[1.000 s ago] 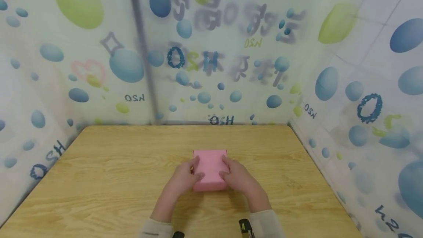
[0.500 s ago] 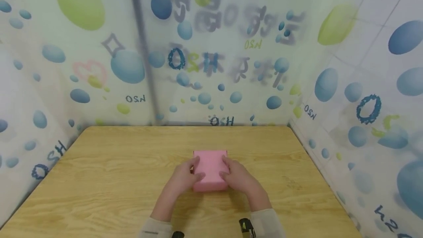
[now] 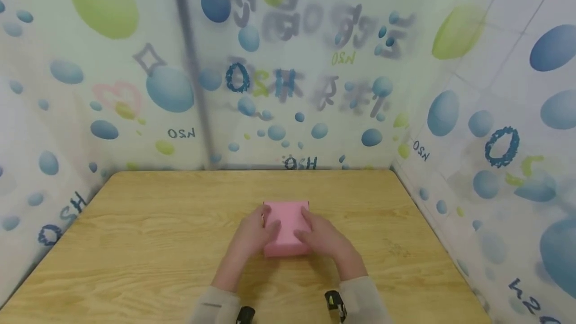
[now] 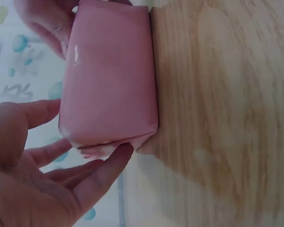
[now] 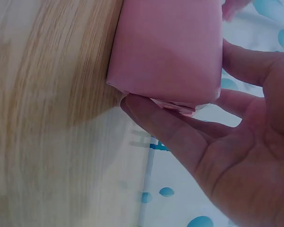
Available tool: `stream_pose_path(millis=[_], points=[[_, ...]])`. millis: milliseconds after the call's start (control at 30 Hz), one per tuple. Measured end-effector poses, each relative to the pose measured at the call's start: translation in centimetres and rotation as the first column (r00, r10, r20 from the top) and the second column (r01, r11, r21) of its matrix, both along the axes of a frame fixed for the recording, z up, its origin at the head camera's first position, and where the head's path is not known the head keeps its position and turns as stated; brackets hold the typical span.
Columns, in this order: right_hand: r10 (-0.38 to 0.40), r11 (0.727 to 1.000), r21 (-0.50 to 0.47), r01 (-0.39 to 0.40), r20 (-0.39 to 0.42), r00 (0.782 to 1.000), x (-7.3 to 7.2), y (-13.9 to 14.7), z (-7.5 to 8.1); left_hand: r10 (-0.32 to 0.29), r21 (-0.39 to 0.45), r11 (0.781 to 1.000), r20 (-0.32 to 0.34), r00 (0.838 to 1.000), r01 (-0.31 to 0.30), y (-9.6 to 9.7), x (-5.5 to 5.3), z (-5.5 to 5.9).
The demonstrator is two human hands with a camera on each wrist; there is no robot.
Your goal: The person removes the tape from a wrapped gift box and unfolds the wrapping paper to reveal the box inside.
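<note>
Pink, faintly glossy and folded at its ends, a boxy packet (image 4: 111,71) is gripped by left fingers (image 4: 102,175) and right fingers (image 5: 158,120).

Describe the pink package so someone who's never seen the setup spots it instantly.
Start at the wood-grain table, in front of the backdrop printed with blue and green ovals. Around the table's middle, the left hand and right hand hold a package from opposite sides. It's the smooth, solid-pink rectangular block with folded ends, plainly distinct from the pale wood.
</note>
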State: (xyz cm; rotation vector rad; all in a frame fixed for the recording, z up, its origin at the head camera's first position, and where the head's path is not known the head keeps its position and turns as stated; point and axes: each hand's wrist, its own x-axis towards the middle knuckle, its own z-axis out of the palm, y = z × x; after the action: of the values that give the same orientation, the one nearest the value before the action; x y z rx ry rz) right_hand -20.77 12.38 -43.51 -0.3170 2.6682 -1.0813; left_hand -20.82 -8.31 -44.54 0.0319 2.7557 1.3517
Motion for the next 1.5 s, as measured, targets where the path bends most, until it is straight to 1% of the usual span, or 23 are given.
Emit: stream_pose_path(millis=[100, 200, 300, 400, 733, 900, 967, 1133, 1200, 1500], points=[[0.007, 1.0, 0.017, -0.006, -0.012, 1.0, 0.0, -0.2, 0.3, 0.057, -0.055, 0.997, -0.028, 0.998, -0.058, 0.9, -0.4, 0.0], [0.006, 0.999, 0.032, -0.006, -0.01, 1.0, -0.1, -0.3, 0.5, 0.109, -0.089, 0.99, -0.027, 0.994, -0.111, 1.6, -0.6, 0.0], [-0.007, 0.999, 0.037, 0.007, 0.005, 1.0, -0.1, -0.3, 0.6, 0.143, -0.122, 0.982, -0.02, 0.99, -0.144, 2.0, -0.7, 0.1], [-0.012, 0.999, 0.031, 0.012, 0.012, 1.0, -0.1, -0.3, 0.6, 0.157, -0.136, 0.978, -0.018, 0.987, -0.159, 2.1, -0.7, 0.1], [0.0, 0.999, 0.035, -0.001, 0.018, 1.0, -0.1, -0.2, 0.4, 0.156, -0.127, 0.98, -0.004, 0.988, -0.155, 1.9, -0.7, -0.1], [-0.007, 0.999, 0.035, 0.007, 0.024, 1.0, -0.3, -0.3, 0.5, 0.132, -0.142, 0.98, -0.063, 0.989, -0.139, 1.7, -0.7, -0.1], [-0.012, 0.999, 0.034, 0.011, 0.029, 0.999, -0.3, -0.3, 0.5, 0.115, -0.152, 0.98, -0.075, 0.99, -0.126, 1.8, -0.7, -0.1], [-0.014, 0.999, 0.03, 0.013, 0.032, 0.999, -0.3, -0.2, 0.5, 0.1, -0.181, 0.978, -0.034, 0.994, -0.104, 2.1, -0.6, 0.3], [-0.012, 0.999, 0.03, 0.012, 0.029, 1.0, -0.3, -0.2, 0.4, 0.104, -0.189, 0.976, -0.017, 0.994, -0.106, 2.2, -0.6, 0.5], [-0.004, 0.999, 0.041, 0.003, 0.01, 1.0, -0.3, -0.2, 0.5, 0.11, -0.18, 0.977, -0.014, 0.994, -0.111, 2.4, -0.4, 0.7]])
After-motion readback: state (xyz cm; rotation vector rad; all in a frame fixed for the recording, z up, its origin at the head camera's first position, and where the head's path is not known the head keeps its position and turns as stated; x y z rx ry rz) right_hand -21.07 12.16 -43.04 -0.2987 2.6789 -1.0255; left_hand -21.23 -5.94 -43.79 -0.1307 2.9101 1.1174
